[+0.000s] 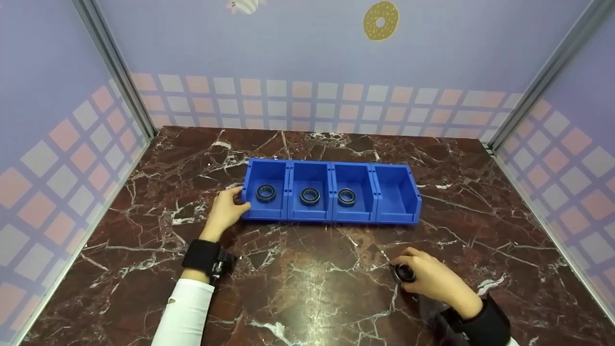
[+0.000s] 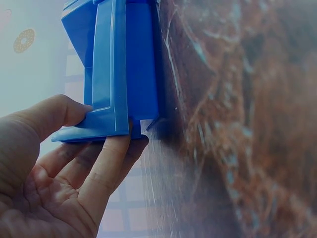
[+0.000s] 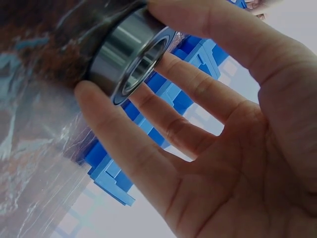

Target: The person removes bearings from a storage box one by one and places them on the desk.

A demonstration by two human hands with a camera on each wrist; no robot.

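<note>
A row of joined blue bins stands on the table, and three dark ring bearings lie in it: one bearing in the leftmost bin, another bearing beside it, a third bearing in the next to rightmost bin. The rightmost bin holds none. My left hand grips the left end wall, thumb inside and fingers outside. Front right of the bins, my right hand pinches a steel bearing between thumb and fingertips, close over the table.
The dark red marbled table is enclosed by lilac walls with pink and white squares. Metal corner posts rise at the back left and back right. Each wrist wears a black strap with a camera.
</note>
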